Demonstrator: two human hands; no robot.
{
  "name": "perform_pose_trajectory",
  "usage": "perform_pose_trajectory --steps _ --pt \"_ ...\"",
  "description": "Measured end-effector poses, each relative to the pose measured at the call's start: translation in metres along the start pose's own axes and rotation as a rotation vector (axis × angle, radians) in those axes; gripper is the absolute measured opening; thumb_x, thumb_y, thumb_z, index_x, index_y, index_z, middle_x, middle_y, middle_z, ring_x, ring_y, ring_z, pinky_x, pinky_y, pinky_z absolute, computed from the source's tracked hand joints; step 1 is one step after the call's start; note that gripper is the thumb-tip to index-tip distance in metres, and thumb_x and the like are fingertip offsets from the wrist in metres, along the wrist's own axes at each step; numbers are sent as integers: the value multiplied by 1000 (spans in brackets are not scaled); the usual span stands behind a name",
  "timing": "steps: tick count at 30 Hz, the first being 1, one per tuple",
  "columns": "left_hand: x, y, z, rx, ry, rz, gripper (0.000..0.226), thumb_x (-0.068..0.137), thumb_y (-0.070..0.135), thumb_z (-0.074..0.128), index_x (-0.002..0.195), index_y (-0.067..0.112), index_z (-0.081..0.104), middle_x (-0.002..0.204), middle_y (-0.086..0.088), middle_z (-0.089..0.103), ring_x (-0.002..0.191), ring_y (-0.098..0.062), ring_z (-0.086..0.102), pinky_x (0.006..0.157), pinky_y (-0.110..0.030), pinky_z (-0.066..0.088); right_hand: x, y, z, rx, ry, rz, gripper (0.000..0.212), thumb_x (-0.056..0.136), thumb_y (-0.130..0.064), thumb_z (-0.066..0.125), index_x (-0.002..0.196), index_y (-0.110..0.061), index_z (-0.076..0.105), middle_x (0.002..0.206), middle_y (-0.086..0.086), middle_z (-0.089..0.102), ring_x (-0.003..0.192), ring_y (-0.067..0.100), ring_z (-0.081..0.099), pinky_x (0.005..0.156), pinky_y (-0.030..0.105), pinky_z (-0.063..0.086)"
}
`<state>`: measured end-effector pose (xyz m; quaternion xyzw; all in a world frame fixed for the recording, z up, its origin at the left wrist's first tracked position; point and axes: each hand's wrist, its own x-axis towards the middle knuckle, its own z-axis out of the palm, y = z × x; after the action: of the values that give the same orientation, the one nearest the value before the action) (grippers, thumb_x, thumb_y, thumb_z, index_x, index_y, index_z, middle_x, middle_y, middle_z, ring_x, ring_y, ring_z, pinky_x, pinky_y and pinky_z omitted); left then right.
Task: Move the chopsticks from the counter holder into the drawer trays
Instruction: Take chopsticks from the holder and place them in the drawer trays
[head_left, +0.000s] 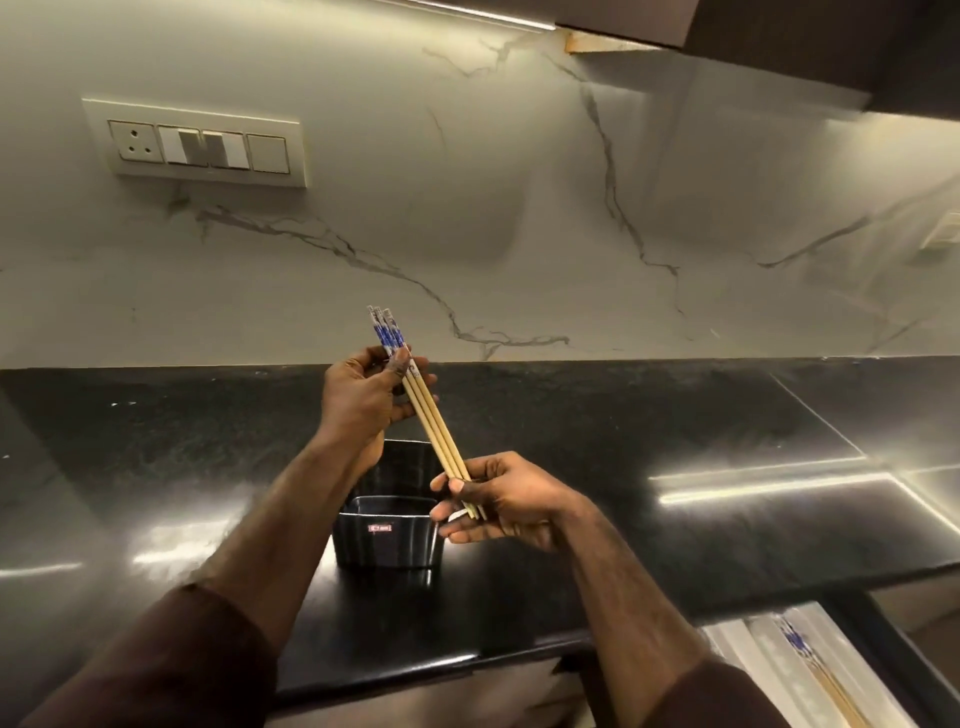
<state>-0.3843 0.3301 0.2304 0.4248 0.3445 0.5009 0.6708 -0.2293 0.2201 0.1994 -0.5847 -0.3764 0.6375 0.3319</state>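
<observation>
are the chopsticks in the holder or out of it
Out. Both hands, left and right, hold the chopsticks in the air above the holder on the counter.

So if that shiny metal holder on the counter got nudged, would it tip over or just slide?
Probably slide. The metal holder looks squat and wide-based, so tipping seems unlikely. It appears empty now, with the chopsticks held by the left hand and right hand, so it is likely light. The polished black counter looks slick, which should let it skid easily.
</observation>
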Motion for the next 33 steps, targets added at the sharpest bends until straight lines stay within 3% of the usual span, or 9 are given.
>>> perform_pose_trajectory --steps 7,10,15,22,25,28,33 --pt "-64 -42 74 74 -164 -90 16 94 7 56 108 4 62 94 -12 73 82 -26 73 68 -44 62 -75 54 -48 103 -44 17 32 100 -14 54 127 2 60 110 22 69 104 36 66 99 52 52" --pt "-104 -63 115 118 -243 -147 16 94 7 57 107 6 64 95 -13 73 89 -28 73 69 -41 61 -119 85 -73 157 -16 -13 31 99 -13 56 125 3 61 106 22 70 97 33 70 95 48 55" --pt "-184 -110 196 93 -276 -212 17 93 6 57 108 1 64 97 -17 71 90 -32 71 76 -47 61 -219 140 -121 203 31 -43 25 99 -13 57 119 0 64 100 20 72 90 32 72 91 47 57" --pt "-269 -188 311 57 -290 -417 18 97 4 51 110 -3 61 94 -18 70 83 -30 71 67 -45 62 -357 213 -190 289 254 -33 23 100 -5 52 119 4 62 100 22 72 90 35 71 86 47 59" --pt "-298 -217 353 82 -331 -491 18 99 5 48 109 -2 62 95 -17 70 83 -28 71 68 -41 60 -399 239 -216 302 345 13 23 100 -4 52 118 6 62 97 21 71 83 32 72 77 43 62" --pt "-320 -248 389 110 -369 -566 20 100 6 45 110 -2 60 97 -18 68 85 -28 69 73 -42 58 -429 262 -240 337 438 63 20 98 -3 54 113 6 64 93 20 73 77 29 73 71 40 62" --pt "-331 -312 423 139 -385 -704 30 100 9 46 126 -5 54 98 -18 68 83 -27 70 61 -37 58 -447 298 -277 364 519 194 20 97 -3 57 113 4 64 91 19 73 73 25 73 69 39 63"
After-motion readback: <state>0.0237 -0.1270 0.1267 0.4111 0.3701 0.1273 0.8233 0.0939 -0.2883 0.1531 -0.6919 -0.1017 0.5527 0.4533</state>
